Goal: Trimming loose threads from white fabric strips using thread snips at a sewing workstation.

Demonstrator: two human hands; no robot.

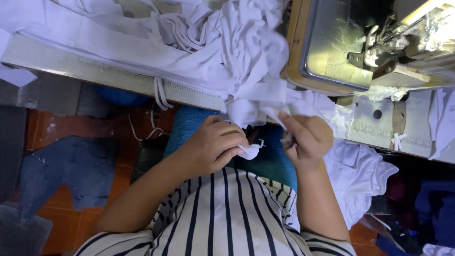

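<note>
Holding a white strip (265,102) between both hands, the person sits close over their striped shirt (213,218), working just below the edge of the surface (109,76). The left hand (213,147) is curled nearly closed, its fingers (234,142) pinching a small folded end of white cloth (250,151). The right hand (308,137) is closed too, its fingers (290,124) gripping the strip where it hangs down from the pile.

To do this well, I judge that the cloth should stay taut between the two pinches, with the left hand keeping its fold flat (a loose fold would slip or bunch). The strip should also run free of the heap above, so that no other layer gets dragged along with it.

Farther out, a big heap of white fabric (199,42) covers the surface and spills over its edge, with thin white tapes (161,95) dangling down. To the right stands a sewing machine (379,47) with a shiny metal bed. More white cloth (360,175) lies by the right forearm.

Much is hard to read. Whether the folded end and the strip are one piece cannot be told, since the fingers cover the join. The right palm hides whatever small thing, if any, it holds. The machine's needle area is blurred by glare, and its top is cut off. The dark things on the floor (61,199) are dim.
</note>
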